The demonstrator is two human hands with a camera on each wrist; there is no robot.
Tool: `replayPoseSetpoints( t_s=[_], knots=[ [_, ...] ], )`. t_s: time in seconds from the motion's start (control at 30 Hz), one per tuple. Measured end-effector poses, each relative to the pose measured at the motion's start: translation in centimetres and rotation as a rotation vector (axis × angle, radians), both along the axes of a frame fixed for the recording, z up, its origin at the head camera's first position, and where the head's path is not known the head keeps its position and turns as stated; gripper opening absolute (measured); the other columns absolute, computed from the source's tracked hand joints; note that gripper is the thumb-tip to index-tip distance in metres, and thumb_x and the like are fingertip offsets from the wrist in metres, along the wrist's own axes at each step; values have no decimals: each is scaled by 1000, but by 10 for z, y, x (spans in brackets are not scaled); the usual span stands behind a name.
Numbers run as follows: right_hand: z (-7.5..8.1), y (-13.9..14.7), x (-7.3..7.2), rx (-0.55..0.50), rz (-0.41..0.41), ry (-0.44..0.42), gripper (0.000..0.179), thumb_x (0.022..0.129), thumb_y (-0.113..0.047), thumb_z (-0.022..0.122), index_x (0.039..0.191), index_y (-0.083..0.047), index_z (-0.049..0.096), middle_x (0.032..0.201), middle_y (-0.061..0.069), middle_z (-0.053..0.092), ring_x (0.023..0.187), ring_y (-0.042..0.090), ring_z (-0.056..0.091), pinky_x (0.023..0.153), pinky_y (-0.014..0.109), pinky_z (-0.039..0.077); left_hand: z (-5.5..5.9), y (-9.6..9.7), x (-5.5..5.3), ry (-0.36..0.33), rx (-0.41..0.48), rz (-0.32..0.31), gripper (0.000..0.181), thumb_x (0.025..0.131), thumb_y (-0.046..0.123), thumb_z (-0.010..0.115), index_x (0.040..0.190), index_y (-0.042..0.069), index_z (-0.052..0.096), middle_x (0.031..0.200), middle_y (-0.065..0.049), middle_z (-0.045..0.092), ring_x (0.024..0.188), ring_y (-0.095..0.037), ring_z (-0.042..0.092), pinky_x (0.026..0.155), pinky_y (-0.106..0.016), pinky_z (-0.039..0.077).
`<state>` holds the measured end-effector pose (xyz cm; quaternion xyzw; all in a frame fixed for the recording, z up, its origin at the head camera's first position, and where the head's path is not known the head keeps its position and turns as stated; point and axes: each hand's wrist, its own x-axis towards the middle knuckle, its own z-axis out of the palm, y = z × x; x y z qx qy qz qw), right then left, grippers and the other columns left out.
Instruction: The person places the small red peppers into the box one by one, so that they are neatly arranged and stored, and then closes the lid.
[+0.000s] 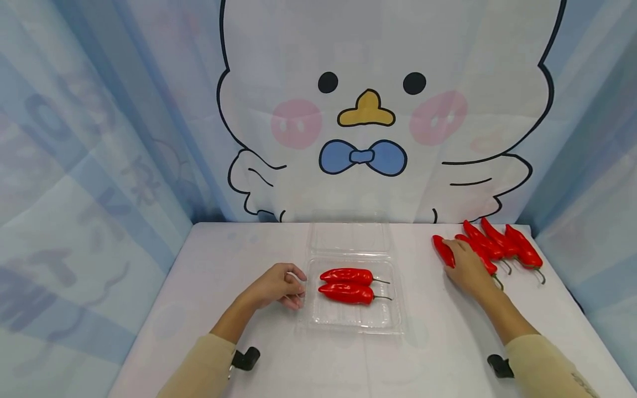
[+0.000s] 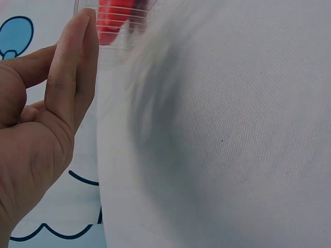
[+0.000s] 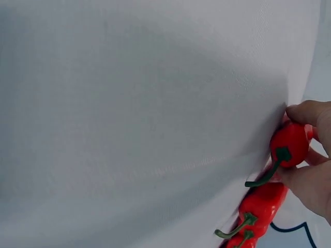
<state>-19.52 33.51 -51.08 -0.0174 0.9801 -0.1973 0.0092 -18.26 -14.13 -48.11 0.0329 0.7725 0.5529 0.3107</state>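
Head view: your right hand [image 1: 466,268] is grasping a red pepper [image 1: 443,251], leftmost of the group on the table [image 1: 199,249].
Right grip: thumb and fingers are pinching its body; the green stem [image 3: 271,173] is hanging free.
Left grip: your left hand [image 1: 280,286] is holding nothing visibly, resting by the clear box [image 1: 354,321]; contact isn't showing clearly.
Box peppers: two peppers [image 1: 346,293] are lying side by side, stems pointing right.
Lift: glossy skin is probably calling for a firm mid-body pinch, avoiding the neighbouring peppers [image 1: 523,247].
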Motion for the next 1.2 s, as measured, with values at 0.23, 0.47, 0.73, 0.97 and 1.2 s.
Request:
replayPoseSetpoints(
  t_s=[0.23, 0.47, 0.73, 0.97, 1.2],
  knots=[
    [-2, 1, 0, -32, -13, -2, 82, 81, -4, 81, 152, 4, 39, 150, 37, 35, 132, 58, 38, 93, 75, 50, -3, -1, -1, 5, 12, -7, 27, 97, 2, 67, 122, -4, 58, 89, -14, 72, 65, -20, 73, 64, -35, 66],
    [2, 5, 2, -46, -12, -32, 84, 82, -6, 81, 153, 3, 37, 150, 37, 34, 133, 57, 35, 93, 75, 50, -2, 0, -1, 5, 15, -7, 28, 97, 2, 67, 122, -4, 57, 89, -14, 72, 65, -20, 73, 64, -35, 66],
    [8, 4, 8, -73, -29, -37, 83, 83, -7, 80, 153, 4, 37, 150, 34, 38, 134, 55, 36, 96, 74, 50, -1, 0, -1, 6, 9, -5, 28, 97, 1, 67, 123, -4, 57, 89, -14, 72, 65, -20, 73, 64, -35, 66],
    [14, 7, 12, -102, -25, -58, 85, 84, -7, 79, 155, 4, 34, 151, 34, 39, 134, 54, 37, 99, 73, 48, -1, 0, -1, 6, 7, -6, 28, 98, 1, 66, 124, -4, 57, 90, -14, 72, 65, -20, 73, 65, -35, 66],
    [22, 11, 17, -122, -17, -84, 84, 83, -8, 78, 155, 1, 36, 154, 34, 37, 136, 56, 36, 98, 73, 49, -1, 0, 0, 7, 12, -8, 28, 98, 1, 66, 124, -5, 56, 90, -14, 72, 65, -20, 73, 64, -35, 66]
  ],
)
